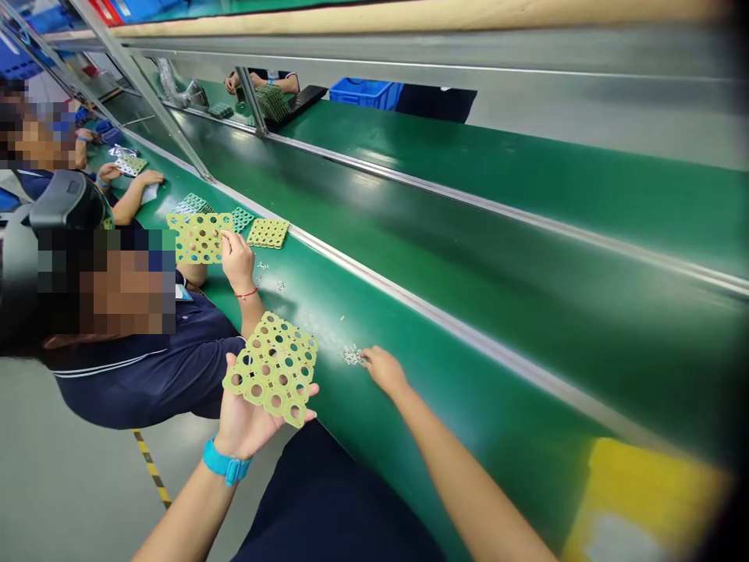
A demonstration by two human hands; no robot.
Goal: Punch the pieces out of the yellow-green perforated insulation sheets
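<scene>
One left hand [257, 417], one right hand [385, 371], four yellow-green perforated boards [275, 368]

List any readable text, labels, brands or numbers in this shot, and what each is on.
Nothing can be read.
Badge on the co-worker's navy shirt: too small to read.
Red-and-blue sign at the top left edge: too blurred and cut off to read.
Perforated green board on the left hand: no visible markings.
Blue wristband: no visible markings.

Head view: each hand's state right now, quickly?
Left hand: open, palm up, holding a perforated green plate.
Right hand: at small white parts, grip unclear.
</scene>
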